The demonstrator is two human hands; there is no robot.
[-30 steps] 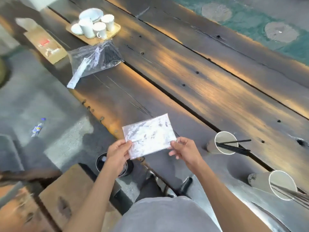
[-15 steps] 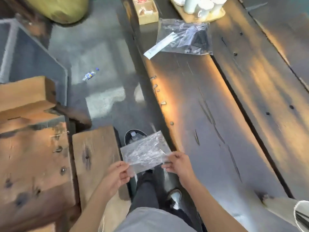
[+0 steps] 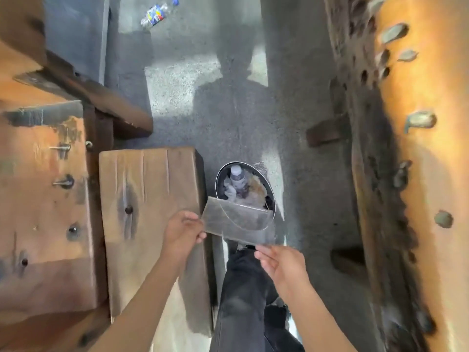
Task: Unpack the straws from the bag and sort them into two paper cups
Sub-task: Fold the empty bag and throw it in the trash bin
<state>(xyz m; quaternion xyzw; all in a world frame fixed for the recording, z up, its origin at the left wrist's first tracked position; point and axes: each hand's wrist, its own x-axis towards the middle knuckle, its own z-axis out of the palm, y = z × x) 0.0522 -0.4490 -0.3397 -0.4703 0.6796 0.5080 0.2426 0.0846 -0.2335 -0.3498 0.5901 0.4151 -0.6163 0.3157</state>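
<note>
An empty clear plastic bag (image 3: 236, 221) hangs flat over the near rim of a round black bin (image 3: 269, 193) on the floor. My left hand (image 3: 181, 231) pinches the bag's left edge. My right hand (image 3: 281, 266) sits just below the bag's lower right edge with loose fingers; whether it grips the bag is unclear. A plastic bottle (image 3: 237, 177) and crumpled waste lie inside the bin. The paper cups, the straws and the other bag are out of view.
The wooden table's edge (image 3: 406, 174) runs down the right side. A wooden block seat (image 3: 149, 212) stands to the left of the bin, with more timber (image 3: 43, 199) beyond it. My dark-trousered leg (image 3: 243, 288) is below the bin. A bottle (image 3: 158, 15) lies on the grey floor.
The view has swung down from the tabletop to the floor. Both hands have carried the empty bag off the table edge to above the bin. The cups have left the view.
</note>
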